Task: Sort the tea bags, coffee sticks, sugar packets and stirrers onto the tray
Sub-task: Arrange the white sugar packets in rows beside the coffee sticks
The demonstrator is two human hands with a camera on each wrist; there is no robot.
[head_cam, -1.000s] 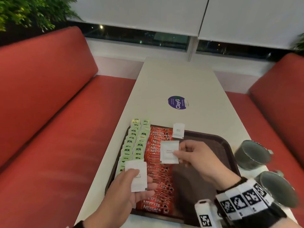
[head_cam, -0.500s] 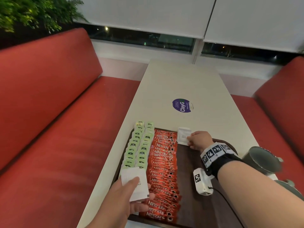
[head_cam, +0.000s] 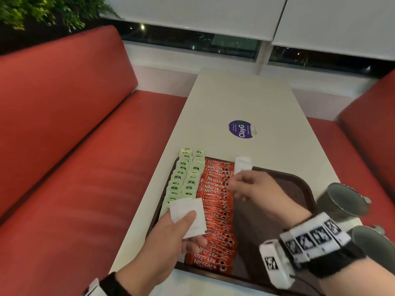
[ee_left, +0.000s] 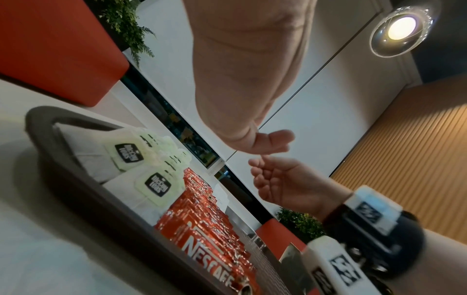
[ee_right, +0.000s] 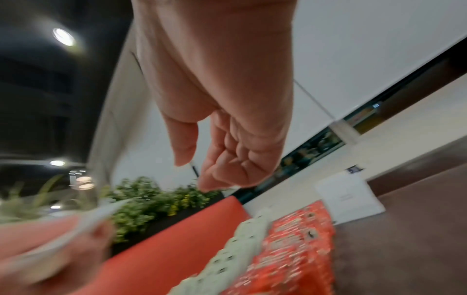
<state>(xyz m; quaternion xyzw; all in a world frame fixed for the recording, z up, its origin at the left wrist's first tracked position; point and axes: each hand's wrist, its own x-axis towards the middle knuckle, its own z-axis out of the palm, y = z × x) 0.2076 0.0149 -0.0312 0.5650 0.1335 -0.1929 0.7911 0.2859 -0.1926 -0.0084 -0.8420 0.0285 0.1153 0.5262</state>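
The left hand holds a small stack of white sugar packets above the near left corner of the tray, thumb pressed on top and fingers curled beneath, so the stack is pinched flat. The right hand hovers over the middle of the tray with its fingers loosely curled and slightly apart; the wrist view shows nothing between them. Two rows of green tea bags run along the tray's left edge, and a row of red coffee sticks lies just beside them. At the far rim, just past the sticks, lie the placed sugar packets, apparently two overlapping. The brown floor to the right of the sticks is bare. Two dark mugs stand on the table off the tray's right side. No stirrers can be seen. The packets look light, thin and limp, with smooth paper that probably slides, so the top one is best peeled off by an edge or corner with thumb and forefinger, then laid flat.
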